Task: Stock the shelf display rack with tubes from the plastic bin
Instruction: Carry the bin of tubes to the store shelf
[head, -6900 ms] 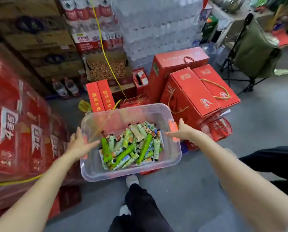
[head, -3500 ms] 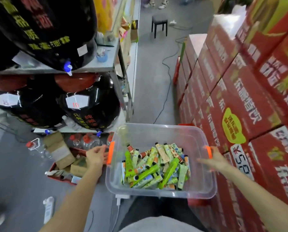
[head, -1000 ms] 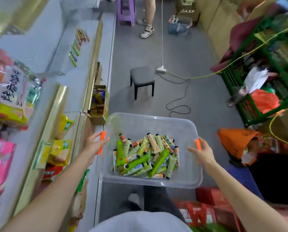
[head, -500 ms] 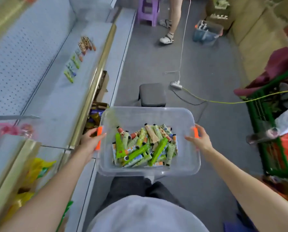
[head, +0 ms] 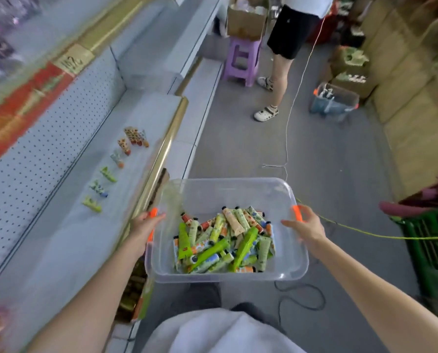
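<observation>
Carrying: left hand (head: 144, 226) and right hand (head: 306, 230) grip the sides of the plastic bin (head: 225, 180);
Changed: shelf (head: 60, 238) is now just beside it;
Means: stocking the tubes (head: 223, 240) can start soon

**Bin carried up the aisle, level with the stocked stretch of shelf**

The plastic bin (head: 225, 193) has travelled from the red cartons, past the black jars and into the shelf aisle. In the last second it has moved further along the pale shelf (head: 67, 238), with its left end now over the gold front rail (head: 167, 149). The row of tubes (head: 107, 174) standing on that shelf was far ahead a second ago and is now just ahead and left of the bin. The purple stool (head: 241, 62), the standing person (head: 281, 67) and the second clear bin (head: 336, 99) on the floor all appear nearer. The small black stool that stood ahead of the bin has passed out of view.
</observation>
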Motion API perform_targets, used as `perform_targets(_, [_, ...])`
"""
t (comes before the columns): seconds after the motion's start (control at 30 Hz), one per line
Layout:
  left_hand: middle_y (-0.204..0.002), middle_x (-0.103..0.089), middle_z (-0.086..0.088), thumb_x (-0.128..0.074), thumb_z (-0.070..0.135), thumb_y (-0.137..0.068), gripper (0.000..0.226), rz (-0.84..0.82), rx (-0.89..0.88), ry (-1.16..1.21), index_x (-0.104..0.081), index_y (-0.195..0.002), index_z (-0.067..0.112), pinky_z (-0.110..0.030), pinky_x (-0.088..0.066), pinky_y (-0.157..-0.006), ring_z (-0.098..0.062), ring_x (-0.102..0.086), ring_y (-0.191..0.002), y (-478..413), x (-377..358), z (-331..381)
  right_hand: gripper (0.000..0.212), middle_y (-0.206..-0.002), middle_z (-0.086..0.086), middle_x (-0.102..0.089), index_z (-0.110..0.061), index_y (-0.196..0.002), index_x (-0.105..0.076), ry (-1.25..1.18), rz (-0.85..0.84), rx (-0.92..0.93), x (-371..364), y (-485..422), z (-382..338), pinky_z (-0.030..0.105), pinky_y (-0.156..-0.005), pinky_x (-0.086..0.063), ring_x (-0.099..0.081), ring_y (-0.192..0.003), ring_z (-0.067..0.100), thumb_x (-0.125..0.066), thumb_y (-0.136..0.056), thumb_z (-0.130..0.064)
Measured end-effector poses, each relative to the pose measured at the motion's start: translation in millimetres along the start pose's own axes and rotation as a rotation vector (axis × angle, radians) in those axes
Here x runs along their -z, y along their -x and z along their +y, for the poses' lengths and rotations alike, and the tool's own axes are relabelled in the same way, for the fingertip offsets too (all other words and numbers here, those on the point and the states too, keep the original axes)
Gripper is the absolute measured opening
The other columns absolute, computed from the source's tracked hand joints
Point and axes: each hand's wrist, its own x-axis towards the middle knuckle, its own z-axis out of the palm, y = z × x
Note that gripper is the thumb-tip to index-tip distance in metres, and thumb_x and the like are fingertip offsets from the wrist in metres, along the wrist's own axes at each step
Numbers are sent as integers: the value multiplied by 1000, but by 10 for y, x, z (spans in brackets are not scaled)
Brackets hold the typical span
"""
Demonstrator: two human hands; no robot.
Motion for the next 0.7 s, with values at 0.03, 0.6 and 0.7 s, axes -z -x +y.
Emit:
perform_targets(0.03, [-77,-54,-7,-73,18,-82,28,-7,-3,-8,-65,-107,10,-46,-50,-73,-25,-52,-76,-107,-74,172,71,-126,2,-57,-27,-133,-47,8,1,12,8,-143,-129,44,-88,-51,-57,-108,26,-80,-70,-24])
perform_targets(0.6, [-102,-67,-13,-78,35,-72,31,369,249,378,-67,-98,21,-39,-50,-75,-28,-62,-89,-772,-1260,835,68,-106,8,-61,-26,-128,-43,495,-443,337,-244,-3112,-2052,39,-76,-53,-61,-86,31,-80,-71,-24])
perform_targets(0.7, [-87,-66,-13,-76,23,-79,17,519,317,553,-67,-91,15,-48,-51,-80,-23,-61,-76,-430,-1586,796,70,-104,3,-56,-26,-130,-38,625,-571,440,-356,-3414,-2315,40,-78,-52,-61,-88,31,-80,-73,-22])
